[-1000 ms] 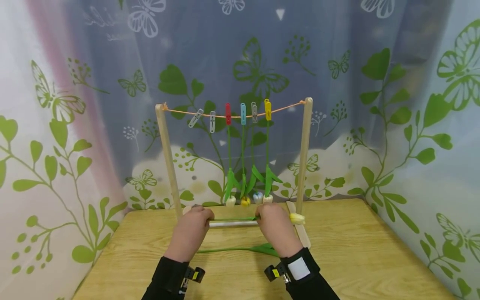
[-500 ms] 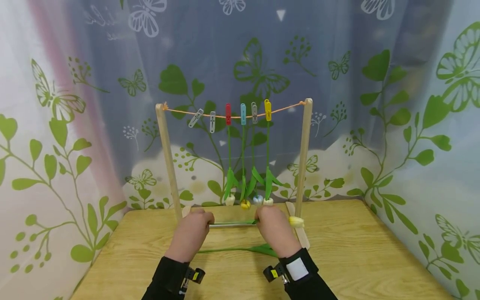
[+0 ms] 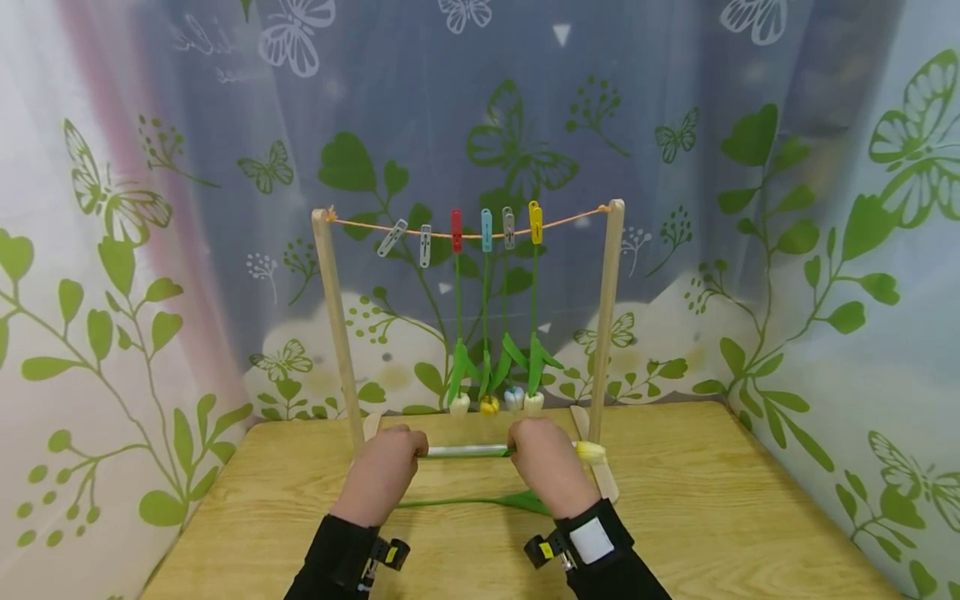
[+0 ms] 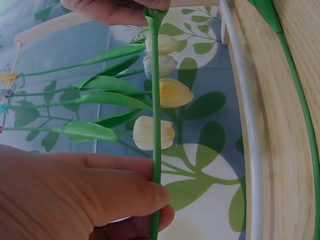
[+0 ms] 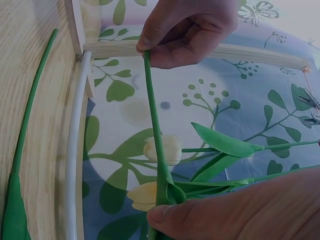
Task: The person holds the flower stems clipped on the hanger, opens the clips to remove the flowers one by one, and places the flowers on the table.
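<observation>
1. The desk (image 3: 712, 483) has a yellowish surface with wood grain.
2. In its nearer part lies one green stem (image 3: 450, 502) with a leaf (image 3: 525, 500), stretched from side to side.
3. Farther back stands a wooden frame (image 3: 607, 308), its flat feet (image 3: 604, 482) resting on the surface.

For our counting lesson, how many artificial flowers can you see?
6. Hanging upside down: white flower, yellow flower, blue flower, second white flower. Held in left hand and right hand: pale-yellow flower. On the table, bloom not in view: sixth flower.
</observation>
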{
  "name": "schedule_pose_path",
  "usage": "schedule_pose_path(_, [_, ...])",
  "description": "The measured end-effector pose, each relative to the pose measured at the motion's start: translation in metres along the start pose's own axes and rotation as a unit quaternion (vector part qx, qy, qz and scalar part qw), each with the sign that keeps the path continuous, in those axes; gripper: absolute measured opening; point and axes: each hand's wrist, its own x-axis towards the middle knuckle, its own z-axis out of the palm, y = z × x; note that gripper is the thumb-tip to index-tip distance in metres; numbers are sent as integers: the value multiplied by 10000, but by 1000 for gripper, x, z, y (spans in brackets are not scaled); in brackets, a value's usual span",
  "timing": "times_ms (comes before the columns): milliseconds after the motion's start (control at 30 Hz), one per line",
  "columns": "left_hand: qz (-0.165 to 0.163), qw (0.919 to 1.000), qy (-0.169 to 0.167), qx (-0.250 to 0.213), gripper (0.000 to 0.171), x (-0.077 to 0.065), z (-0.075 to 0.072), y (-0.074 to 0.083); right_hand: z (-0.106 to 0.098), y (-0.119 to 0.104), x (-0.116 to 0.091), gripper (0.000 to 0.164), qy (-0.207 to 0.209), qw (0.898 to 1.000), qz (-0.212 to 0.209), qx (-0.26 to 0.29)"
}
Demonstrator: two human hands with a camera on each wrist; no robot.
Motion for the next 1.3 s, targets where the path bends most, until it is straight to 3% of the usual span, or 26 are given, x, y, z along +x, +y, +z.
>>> schedule_pose_path(167, [-34,9999,-120,-36,19,0,0,0,3,1,0,39,-93,10000,-16,14])
schedule_pose_path(467, [-4,9996,-239,-153,24,0,1,-1,3,-1,-1,22,-104,9998,20,-182])
schedule_pose_path(1000, [106,9986,-422,-311,27,-1,17,-10,16,3,-2,25,-236,9997,58,57])
schedule_pose_path(1300, [88,9981,-477,-368,29,1,25,-16,25,6,-3,36,-289,9994,14,163])
